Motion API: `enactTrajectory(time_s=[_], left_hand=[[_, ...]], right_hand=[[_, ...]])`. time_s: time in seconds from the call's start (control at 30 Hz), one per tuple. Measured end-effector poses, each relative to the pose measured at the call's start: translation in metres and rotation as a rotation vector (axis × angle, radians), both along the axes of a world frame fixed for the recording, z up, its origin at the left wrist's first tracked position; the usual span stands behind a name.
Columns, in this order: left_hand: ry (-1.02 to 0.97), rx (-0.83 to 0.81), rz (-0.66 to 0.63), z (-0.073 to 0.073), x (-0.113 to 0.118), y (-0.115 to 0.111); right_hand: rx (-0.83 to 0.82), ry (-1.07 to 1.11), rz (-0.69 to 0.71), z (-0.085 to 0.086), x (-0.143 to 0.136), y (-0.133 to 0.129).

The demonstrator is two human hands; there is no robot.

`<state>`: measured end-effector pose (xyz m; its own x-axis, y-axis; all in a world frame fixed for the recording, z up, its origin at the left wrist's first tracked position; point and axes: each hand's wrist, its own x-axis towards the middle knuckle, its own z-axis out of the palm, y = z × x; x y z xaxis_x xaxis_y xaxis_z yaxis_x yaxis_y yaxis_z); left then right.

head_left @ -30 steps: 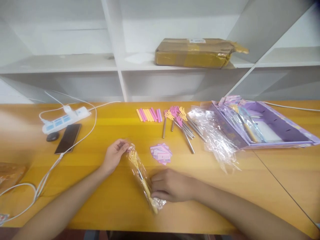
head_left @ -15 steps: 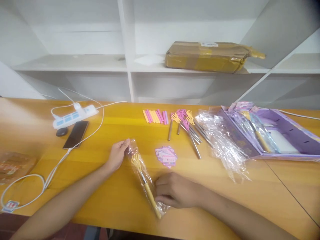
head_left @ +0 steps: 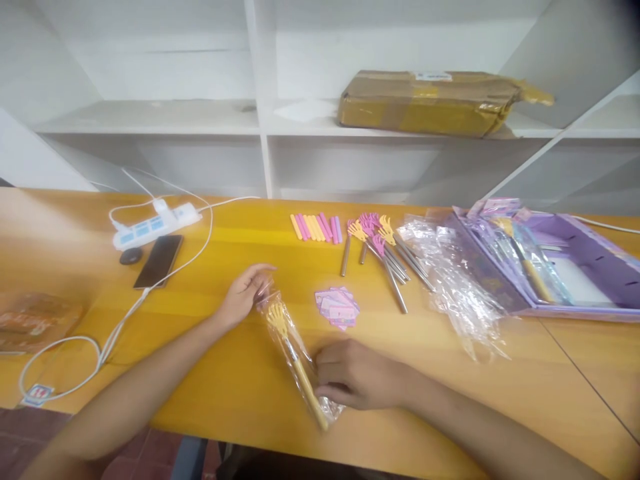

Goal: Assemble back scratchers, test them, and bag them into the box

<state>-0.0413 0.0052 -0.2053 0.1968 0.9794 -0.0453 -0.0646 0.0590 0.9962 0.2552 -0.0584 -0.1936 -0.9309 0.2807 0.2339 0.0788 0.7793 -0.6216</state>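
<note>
Farthest left of your left hand lies a shiny, crinkled orange-brown packet (head_left: 37,323), and nearer it runs a smooth white cable (head_left: 117,327). Beyond that hand, to its left, sit a white plastic power strip (head_left: 183,217), a rounded black mouse (head_left: 131,256) and a flat, glossy phone (head_left: 159,262).

Your left hand (head_left: 243,297) is at the top end of a thin, wrinkled clear bag (head_left: 293,330), its index finger stretched out; whether the other fingers pinch the film, you cannot tell. Slanting between your two hands, inside that bag, is a back scratcher (head_left: 306,381) with a yellow claw-shaped head, a shiny metal neck and a smooth tan handle.

Beyond the bag lie slim pink, yellow and purple tubes (head_left: 315,228), with thin printed cards (head_left: 337,308) closer to your right hand. Your right hand (head_left: 350,373) is curled beside the handle, fingers bent against the bag; any pinch is hidden. Ahead and rightward of it come claw heads on steel rods (head_left: 380,245), crumpled clear sleeves (head_left: 457,287) and an open purple box (head_left: 583,310).
</note>
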Motion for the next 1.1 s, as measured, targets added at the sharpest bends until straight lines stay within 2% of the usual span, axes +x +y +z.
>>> enactTrajectory(time_s=[0.17, 0.43, 0.57, 0.77, 0.93, 1.1], left_hand=[[0.014, -0.013, -0.073, -0.002, -0.006, 0.005], [-0.083, 0.049, -0.052, 0.0, -0.008, 0.009], [-0.142, 0.049, -0.091, 0.001, -0.005, 0.008], [-0.213, -0.02, -0.116, 0.012, -0.003, 0.009], [-0.17, -0.116, -0.154, 0.023, -0.007, 0.013], [-0.069, -0.032, -0.046, 0.014, -0.002, 0.013]], right_hand=[[0.005, 0.012, -0.003, 0.001, 0.0, 0.0], [-0.009, 0.004, -0.022, 0.0, 0.001, 0.0], [-0.014, -0.005, -0.027, -0.002, 0.001, -0.001], [-0.007, -0.003, -0.025, 0.0, 0.001, 0.0], [0.003, -0.014, -0.059, 0.001, 0.002, 0.0], [0.063, -0.03, -0.121, -0.001, 0.0, -0.004]])
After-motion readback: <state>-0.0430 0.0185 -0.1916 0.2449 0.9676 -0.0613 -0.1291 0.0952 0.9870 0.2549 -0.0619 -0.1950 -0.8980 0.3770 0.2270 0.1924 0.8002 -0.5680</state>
